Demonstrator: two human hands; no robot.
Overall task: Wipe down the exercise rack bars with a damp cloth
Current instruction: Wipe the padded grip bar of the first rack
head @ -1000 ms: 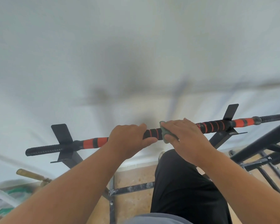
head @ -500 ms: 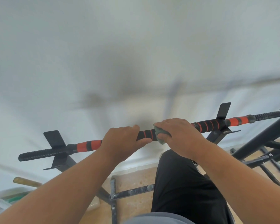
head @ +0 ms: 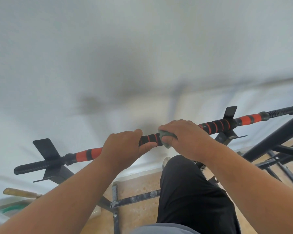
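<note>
A black bar with orange grip bands (head: 149,139) runs across the view, rising to the right, resting in black brackets of the exercise rack. My left hand (head: 123,147) grips the bar left of centre, fingers curled over the top and thumb underneath. My right hand (head: 188,137) is wrapped round the bar just to the right, holding a grey-green cloth (head: 166,137) against it. Only the cloth's left edge shows past my fingers. A short striped stretch of bar lies between the two hands.
A white wall stands close behind the bar. Black rack struts (head: 269,146) slope down at the right, and a floor frame (head: 135,198) lies on the tan floor below. My dark trouser leg (head: 189,196) is under the right arm. A wooden handle (head: 20,193) sits low left.
My right hand with the cloth has slid a little leftward along the bar, closing the gap to the left hand. The left hand keeps its grip. The camera view shifted slightly.
</note>
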